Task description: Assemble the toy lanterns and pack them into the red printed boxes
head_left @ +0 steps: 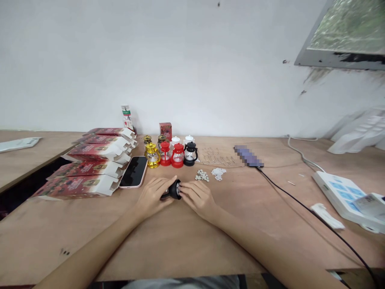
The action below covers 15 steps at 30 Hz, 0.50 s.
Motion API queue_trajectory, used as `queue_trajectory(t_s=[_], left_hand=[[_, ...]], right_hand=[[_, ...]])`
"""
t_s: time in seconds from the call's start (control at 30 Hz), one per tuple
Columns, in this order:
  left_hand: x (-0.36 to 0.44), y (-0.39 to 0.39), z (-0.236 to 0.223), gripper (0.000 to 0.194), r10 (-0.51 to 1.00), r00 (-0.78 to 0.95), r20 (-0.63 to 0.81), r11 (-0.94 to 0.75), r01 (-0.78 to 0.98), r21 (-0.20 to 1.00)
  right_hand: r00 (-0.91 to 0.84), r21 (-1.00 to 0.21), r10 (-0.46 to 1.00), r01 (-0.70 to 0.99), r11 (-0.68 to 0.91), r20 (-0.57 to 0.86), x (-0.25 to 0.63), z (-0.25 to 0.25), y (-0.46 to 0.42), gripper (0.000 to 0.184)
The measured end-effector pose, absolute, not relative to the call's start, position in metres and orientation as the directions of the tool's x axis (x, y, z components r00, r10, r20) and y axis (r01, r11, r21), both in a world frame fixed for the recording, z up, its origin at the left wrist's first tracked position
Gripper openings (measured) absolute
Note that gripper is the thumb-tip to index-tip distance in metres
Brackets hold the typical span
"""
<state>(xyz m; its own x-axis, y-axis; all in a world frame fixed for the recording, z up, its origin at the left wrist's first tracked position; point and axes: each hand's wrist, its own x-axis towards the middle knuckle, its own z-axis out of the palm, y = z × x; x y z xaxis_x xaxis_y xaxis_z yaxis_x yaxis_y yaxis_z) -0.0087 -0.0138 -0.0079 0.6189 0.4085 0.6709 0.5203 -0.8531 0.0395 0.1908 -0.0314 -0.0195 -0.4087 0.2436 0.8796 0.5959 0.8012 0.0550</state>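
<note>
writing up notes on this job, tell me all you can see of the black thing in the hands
The black piece is tipped on its side, its wide round end facing the right hand, whose fingertips are at the paler, greyish face there. It looks like plastic. The left hand grips and partly hides the other end. Finer detail is too small to tell.

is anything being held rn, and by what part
Yes, a black lantern: the left hand grips its mostly hidden body; the right hand fingers its round base.
</note>
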Motion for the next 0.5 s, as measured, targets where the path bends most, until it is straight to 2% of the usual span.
queue_trajectory(t_s=[0.27, 0.5], left_hand=[[-0.0076, -0.013, -0.012, 0.057, 0.425, 0.628, 0.652, -0.841, 0.541, 0.027], [-0.0078, -0.0129, -0.0097, 0.053, 0.385, 0.676, 0.628, -0.865, 0.502, -0.011]], right_hand=[[-0.468, 0.196, 0.151, 0.612, 0.766, 0.871, 0.1886, -0.0189, -0.0343, 0.012], [-0.452, 0.184, 0.134, 0.592, 0.784, 0.882, 0.1884, -0.0176, -0.0349, 0.015]])
